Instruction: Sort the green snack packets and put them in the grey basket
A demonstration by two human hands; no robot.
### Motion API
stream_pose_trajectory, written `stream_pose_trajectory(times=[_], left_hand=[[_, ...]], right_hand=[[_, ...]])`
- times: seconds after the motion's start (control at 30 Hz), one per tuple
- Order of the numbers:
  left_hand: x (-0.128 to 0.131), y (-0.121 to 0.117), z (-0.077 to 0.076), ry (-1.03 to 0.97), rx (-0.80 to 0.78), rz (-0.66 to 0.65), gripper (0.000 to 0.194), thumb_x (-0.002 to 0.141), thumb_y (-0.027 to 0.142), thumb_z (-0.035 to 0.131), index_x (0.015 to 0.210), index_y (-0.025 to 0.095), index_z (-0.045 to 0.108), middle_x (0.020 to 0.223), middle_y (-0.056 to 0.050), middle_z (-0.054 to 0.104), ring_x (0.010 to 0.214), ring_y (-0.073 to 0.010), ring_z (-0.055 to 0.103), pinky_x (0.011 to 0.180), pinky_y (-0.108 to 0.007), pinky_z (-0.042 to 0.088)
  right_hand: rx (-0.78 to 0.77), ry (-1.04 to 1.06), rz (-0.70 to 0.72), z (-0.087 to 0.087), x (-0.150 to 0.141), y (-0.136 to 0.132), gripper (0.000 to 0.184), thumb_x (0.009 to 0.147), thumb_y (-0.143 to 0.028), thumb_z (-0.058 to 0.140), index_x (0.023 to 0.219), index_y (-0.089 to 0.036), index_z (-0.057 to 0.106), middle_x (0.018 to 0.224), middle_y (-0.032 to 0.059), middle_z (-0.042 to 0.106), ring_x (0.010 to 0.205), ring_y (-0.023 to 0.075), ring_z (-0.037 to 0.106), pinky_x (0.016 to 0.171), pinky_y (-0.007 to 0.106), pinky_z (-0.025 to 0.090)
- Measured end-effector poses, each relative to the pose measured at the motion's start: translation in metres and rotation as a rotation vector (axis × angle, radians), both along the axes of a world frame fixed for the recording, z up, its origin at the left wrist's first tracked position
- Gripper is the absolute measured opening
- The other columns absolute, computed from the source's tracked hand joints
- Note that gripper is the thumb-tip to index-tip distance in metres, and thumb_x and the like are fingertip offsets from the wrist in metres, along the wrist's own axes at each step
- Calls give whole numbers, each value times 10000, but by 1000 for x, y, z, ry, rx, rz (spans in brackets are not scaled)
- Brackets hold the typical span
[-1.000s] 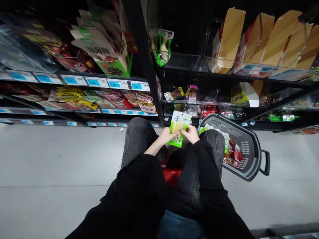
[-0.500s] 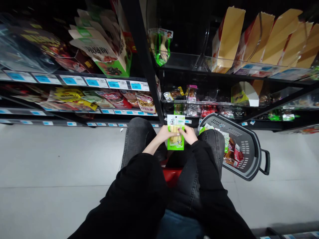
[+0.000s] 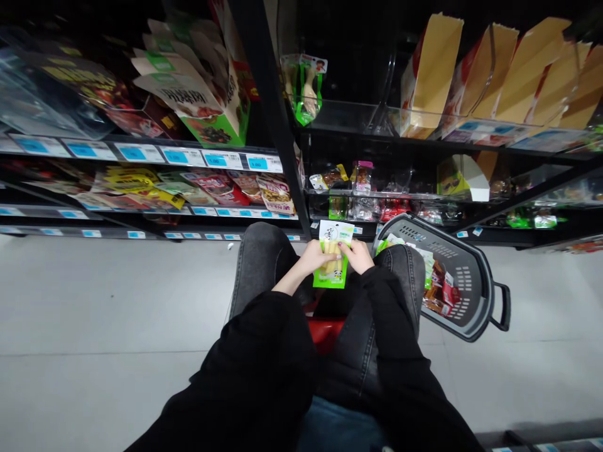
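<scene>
Between my knees I hold a small green-and-white snack packet (image 3: pixel 333 276) with pale yellow pieces showing through its clear front. My left hand (image 3: pixel 313 256) grips its left edge, thumb across the front. On the opposite edge my right hand (image 3: pixel 358 255) is closed, its thumb also pressed on the front. The fingers behind the packet are hidden. Beside my right knee stands a grey shopping basket (image 3: pixel 475 295), with several packets (image 3: pixel 438 289) in red, brown, green and white inside it.
Black shelves (image 3: pixel 271 94) rise in front of me, carrying snack bags (image 3: pixel 276 193) at lower left and tall open cartons (image 3: pixel 431 75) at upper right. A green packet (image 3: pixel 307 91) hangs near the middle. The floor (image 3: pixel 117 301) is pale tile. Something red (image 3: pixel 325 333) shows beneath me.
The packet has turned from a rightward tilt to upright, then slightly tilted again, and sits a little lower. Both hands have kept hold of it. The basket and shelves look the same.
</scene>
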State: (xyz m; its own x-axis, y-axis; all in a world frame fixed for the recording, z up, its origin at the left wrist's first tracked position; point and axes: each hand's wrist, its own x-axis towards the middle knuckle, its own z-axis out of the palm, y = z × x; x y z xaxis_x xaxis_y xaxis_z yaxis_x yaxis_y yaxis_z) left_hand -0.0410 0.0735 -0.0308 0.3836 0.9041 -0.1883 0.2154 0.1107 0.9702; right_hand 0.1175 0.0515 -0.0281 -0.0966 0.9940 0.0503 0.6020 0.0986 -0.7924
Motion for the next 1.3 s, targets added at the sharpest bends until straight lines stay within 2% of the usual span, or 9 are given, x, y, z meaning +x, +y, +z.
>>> stream_pose_trajectory(times=[0.17, 0.27, 0.4, 0.53, 0.8, 1.0, 1.13, 1.3], left_hand=[[0, 0, 0, -171, -135, -26, 351, 499, 184, 749, 829, 95, 668, 805, -71, 697, 736, -205, 642, 710, -321, 499], [0, -1, 3, -171, -184, -1, 367, 455, 160, 767, 802, 90, 669, 782, -71, 697, 725, -207, 642, 707, -329, 500], [1, -3, 7, -123, -186, 78, 280, 439, 152, 766, 694, 89, 668, 692, -52, 690, 666, -202, 638, 670, -318, 500], [3, -5, 8, -153, -195, 94, 238, 437, 136, 754, 652, 97, 662, 642, -37, 682, 617, -186, 627, 649, -310, 503], [4, -7, 11, -229, -185, 95, 171, 480, 145, 713, 631, 102, 647, 618, -23, 667, 584, -160, 611, 606, -275, 494], [3, -3, 4, -215, -139, 14, 329, 483, 216, 757, 778, 99, 667, 745, -55, 697, 707, -199, 644, 682, -308, 505], [2, -1, 4, -121, -83, 60, 360, 474, 253, 774, 786, 102, 677, 783, -65, 706, 773, -225, 646, 718, -323, 505], [2, -2, 9, -162, -126, 67, 340, 473, 242, 766, 773, 105, 679, 769, -58, 708, 749, -227, 648, 708, -334, 509]], right_hand=[[7, 101, -18, 0, -2, -2, 319, 842, -372, 437, 800, -179, 688, 891, 52, 705, 816, 204, 638, 740, 301, 478], [2, 73, 1, -1, -3, -2, 337, 842, -395, 435, 803, -179, 692, 889, 55, 704, 797, 202, 633, 739, 304, 477], [11, 32, 16, -1, -3, -3, 336, 841, -414, 438, 882, -200, 694, 954, 60, 694, 873, 219, 625, 795, 332, 471], [13, 21, 21, -1, -4, -3, 311, 836, -400, 453, 914, -217, 691, 967, 58, 691, 906, 224, 623, 826, 345, 469], [-45, 158, 7, -2, -6, -1, 316, 825, -398, 466, 936, -197, 683, 949, 58, 691, 930, 233, 625, 866, 355, 461], [-72, 171, 39, 1, -3, -2, 370, 841, -430, 429, 965, -181, 672, 974, 68, 689, 923, 226, 629, 854, 345, 465], [-109, 160, 61, 2, -2, -2, 422, 877, -434, 347, 991, -177, 662, 1018, 75, 678, 970, 211, 619, 890, 331, 450], [-120, 28, 96, 3, -3, -4, 408, 882, -415, 347, 946, -182, 676, 985, 81, 688, 1022, 221, 600, 939, 329, 419]])
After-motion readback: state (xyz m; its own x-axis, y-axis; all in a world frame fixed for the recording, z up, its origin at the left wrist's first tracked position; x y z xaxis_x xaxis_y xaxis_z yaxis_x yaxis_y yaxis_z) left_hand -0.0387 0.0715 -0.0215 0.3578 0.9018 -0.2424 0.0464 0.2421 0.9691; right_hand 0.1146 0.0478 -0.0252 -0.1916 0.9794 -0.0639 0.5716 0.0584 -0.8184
